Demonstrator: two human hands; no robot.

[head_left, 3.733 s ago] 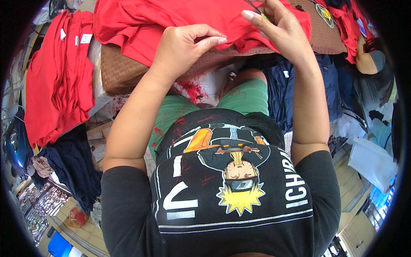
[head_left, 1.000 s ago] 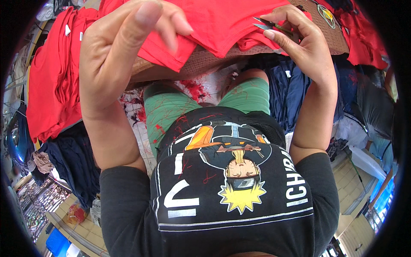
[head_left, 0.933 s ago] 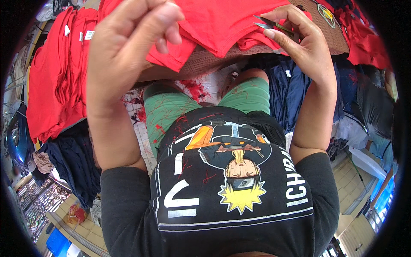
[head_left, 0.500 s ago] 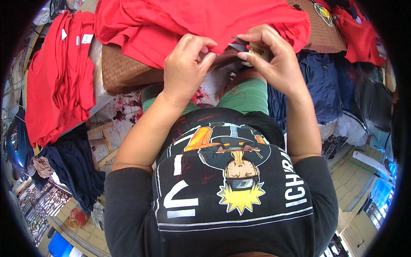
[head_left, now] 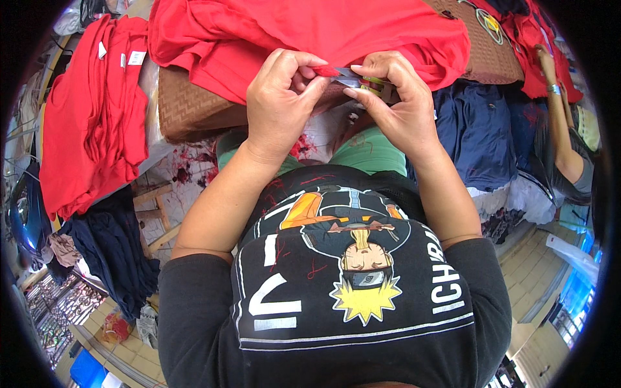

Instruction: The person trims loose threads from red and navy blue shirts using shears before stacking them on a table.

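Observation:
A red garment (head_left: 310,35) lies spread over the brown padded surface in front of me. My left hand (head_left: 284,97) is closed, pinching a small edge of the red cloth between thumb and fingertips. Thread snips (head_left: 352,79) with grey pointed blades and a yellow-green body sit in my right hand (head_left: 394,97), whose thumb and fingers wrap round them. The blades point left, right at the pinched cloth; whether they touch it I cannot tell.
Folded red garments (head_left: 97,110) hang at the left, above dark navy cloth (head_left: 113,252). Navy garments (head_left: 475,129) lie at the right. Behind them, a co-worker's arm (head_left: 559,123) reaches to more red cloth (head_left: 533,52). A yellow-green cord (head_left: 490,26) rests on the brown padded surface (head_left: 200,107).
My right hand has come slightly left and down, bringing the snips' blades to the pinched edge. More red cloth shows at my left fingertips. A co-worker's arm has appeared at the right.

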